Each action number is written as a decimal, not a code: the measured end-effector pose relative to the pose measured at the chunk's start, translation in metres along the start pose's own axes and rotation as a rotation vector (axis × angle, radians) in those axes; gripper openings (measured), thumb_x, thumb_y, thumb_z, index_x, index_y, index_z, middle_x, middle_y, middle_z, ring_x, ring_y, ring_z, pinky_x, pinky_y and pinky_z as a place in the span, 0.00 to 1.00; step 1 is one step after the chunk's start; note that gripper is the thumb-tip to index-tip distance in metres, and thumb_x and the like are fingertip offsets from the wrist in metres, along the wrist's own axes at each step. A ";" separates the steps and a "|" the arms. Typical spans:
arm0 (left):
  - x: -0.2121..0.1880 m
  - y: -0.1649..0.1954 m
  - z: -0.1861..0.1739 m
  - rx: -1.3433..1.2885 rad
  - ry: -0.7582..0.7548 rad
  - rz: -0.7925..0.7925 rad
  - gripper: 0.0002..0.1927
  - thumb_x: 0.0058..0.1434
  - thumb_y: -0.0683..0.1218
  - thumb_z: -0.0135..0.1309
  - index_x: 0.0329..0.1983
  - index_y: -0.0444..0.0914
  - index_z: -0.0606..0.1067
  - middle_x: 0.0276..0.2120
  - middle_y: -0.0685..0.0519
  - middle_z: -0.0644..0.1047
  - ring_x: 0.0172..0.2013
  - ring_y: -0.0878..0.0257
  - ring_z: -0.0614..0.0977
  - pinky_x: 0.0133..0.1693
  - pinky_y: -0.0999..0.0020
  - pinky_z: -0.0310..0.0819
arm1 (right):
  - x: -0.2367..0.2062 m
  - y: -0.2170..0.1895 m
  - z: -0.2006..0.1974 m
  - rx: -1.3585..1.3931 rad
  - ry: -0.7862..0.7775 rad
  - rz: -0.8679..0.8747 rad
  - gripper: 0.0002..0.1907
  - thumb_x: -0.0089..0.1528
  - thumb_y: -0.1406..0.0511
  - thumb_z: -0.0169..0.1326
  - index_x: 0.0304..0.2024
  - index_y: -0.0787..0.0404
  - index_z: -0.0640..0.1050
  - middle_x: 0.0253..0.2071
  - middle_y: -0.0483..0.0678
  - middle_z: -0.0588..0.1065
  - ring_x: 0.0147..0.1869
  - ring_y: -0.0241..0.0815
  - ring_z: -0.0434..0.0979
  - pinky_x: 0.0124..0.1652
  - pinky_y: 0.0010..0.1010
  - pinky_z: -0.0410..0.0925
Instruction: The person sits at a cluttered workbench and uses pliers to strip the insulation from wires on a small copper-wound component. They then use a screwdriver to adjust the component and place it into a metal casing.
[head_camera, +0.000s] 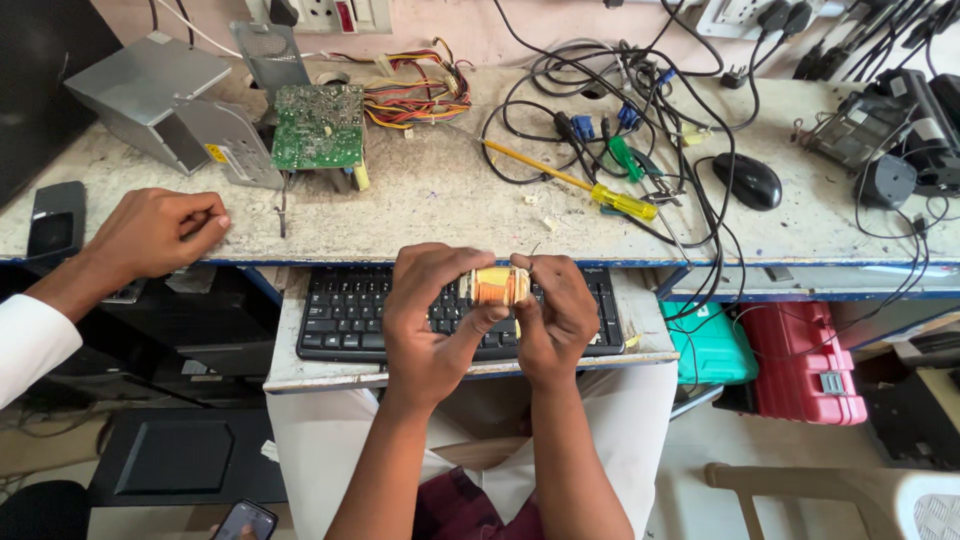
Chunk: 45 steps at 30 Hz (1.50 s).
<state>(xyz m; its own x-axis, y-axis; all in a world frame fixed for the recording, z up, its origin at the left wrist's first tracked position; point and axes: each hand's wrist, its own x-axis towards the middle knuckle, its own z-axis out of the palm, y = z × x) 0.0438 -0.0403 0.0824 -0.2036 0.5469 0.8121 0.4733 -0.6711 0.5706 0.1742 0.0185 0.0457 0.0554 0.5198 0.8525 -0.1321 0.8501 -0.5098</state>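
Gripping from both sides, the left hand (432, 315) and right hand (556, 318) hold a small orange-wound transformer (499, 286) between them.

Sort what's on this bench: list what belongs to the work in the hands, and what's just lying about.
In hand:
- small coil wrapped in yellow tape
- left hand and right hand, both gripping it

Lying about:
- green circuit board
- yellow-handled screwdriver
- black mouse
- keyboard
- tangled black cables
- another person's hand resting on the bench
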 end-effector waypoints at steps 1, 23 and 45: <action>0.001 0.002 -0.002 0.017 -0.006 0.001 0.23 0.59 0.51 0.69 0.53 0.38 0.79 0.49 0.51 0.82 0.50 0.61 0.78 0.56 0.69 0.71 | 0.000 -0.002 -0.001 0.008 0.001 0.021 0.15 0.70 0.64 0.59 0.52 0.70 0.76 0.48 0.55 0.77 0.50 0.43 0.77 0.50 0.30 0.70; -0.015 0.015 0.007 -0.360 0.137 -0.279 0.21 0.59 0.43 0.69 0.52 0.29 0.77 0.47 0.50 0.78 0.48 0.65 0.82 0.53 0.70 0.78 | 0.001 -0.018 0.001 0.111 0.038 0.264 0.23 0.68 0.56 0.60 0.50 0.73 0.78 0.43 0.51 0.74 0.43 0.36 0.72 0.43 0.22 0.67; -0.027 -0.003 0.017 -0.915 0.392 -0.541 0.24 0.63 0.50 0.66 0.53 0.30 0.73 0.44 0.50 0.79 0.44 0.66 0.81 0.47 0.72 0.75 | 0.007 -0.057 0.019 -0.121 -0.051 0.049 0.07 0.56 0.73 0.67 0.35 0.67 0.81 0.33 0.51 0.78 0.35 0.40 0.78 0.37 0.26 0.69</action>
<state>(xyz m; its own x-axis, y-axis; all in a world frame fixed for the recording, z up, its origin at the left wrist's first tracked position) 0.0629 -0.0446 0.0563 -0.5223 0.7896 0.3220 -0.5301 -0.5964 0.6028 0.1633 -0.0277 0.0825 0.0008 0.5589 0.8292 -0.0130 0.8292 -0.5589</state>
